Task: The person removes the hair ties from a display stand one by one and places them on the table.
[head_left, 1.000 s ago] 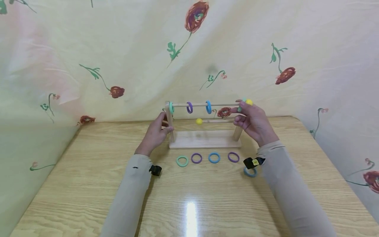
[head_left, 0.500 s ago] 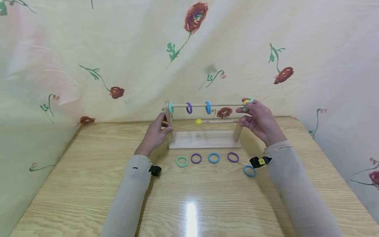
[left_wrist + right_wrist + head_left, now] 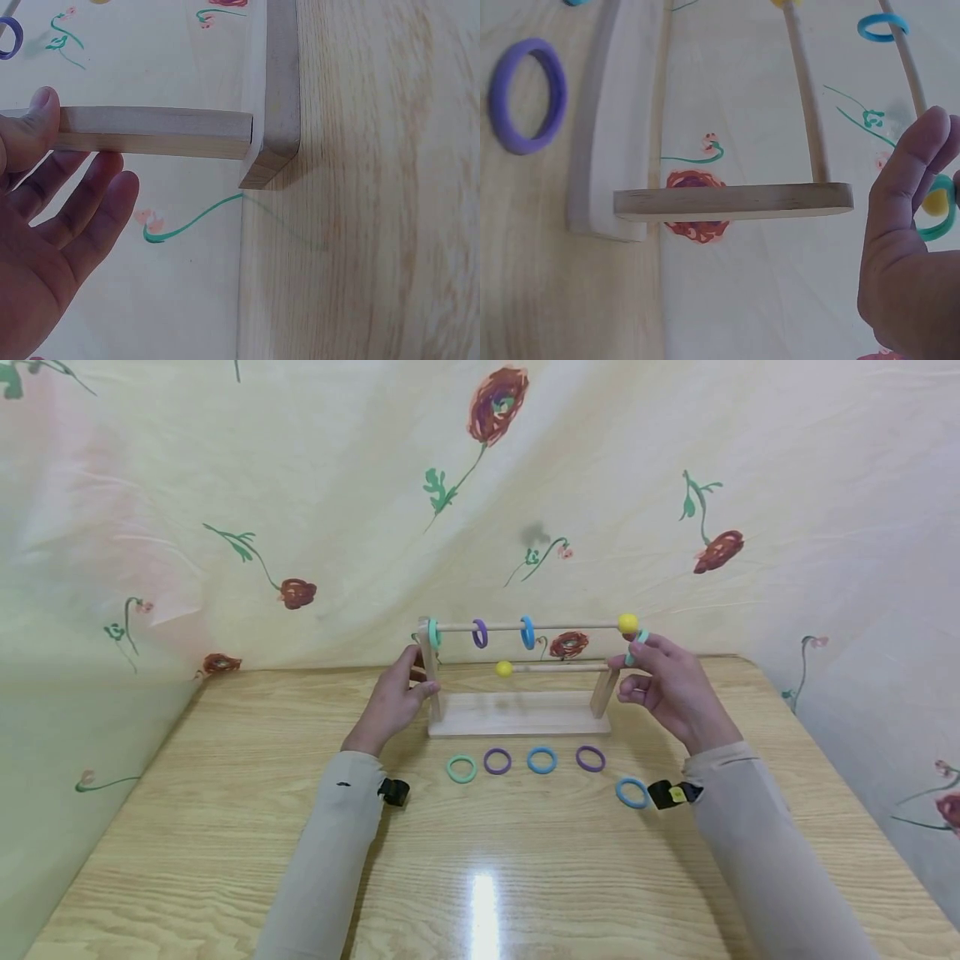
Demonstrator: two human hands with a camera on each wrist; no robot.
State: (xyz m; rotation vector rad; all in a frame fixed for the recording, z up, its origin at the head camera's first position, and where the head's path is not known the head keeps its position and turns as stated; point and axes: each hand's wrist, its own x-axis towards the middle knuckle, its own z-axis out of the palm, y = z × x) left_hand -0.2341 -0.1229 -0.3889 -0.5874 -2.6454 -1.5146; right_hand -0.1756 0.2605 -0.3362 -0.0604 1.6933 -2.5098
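head: my right hand (image 3: pixel 672 692) pinches the green ring (image 3: pixel 634 649) just beside the yellow ball (image 3: pixel 627 623) on the upper rod (image 3: pixel 573 626). left wrist: my left hand (image 3: pixel 43 247) grips the post (image 3: pixel 165 131); steadiness matters. right wrist: ball shows through ring; i'd hold it square to avoid snagging.

"Where does the head view look from?"
"Well back, facing forward and down over the light-brown wood-grain table (image 3: pixel 300 860) at the pale wooden two-rod stand (image 3: pixel 517 714)."
"Wrist views?"
"Close, rolled sideways: left at the tall flat wooden post (image 3: pixel 157 131), right the shorter post (image 3: pixel 735 199); both share the long wooden base (image 3: pixel 615 120)."
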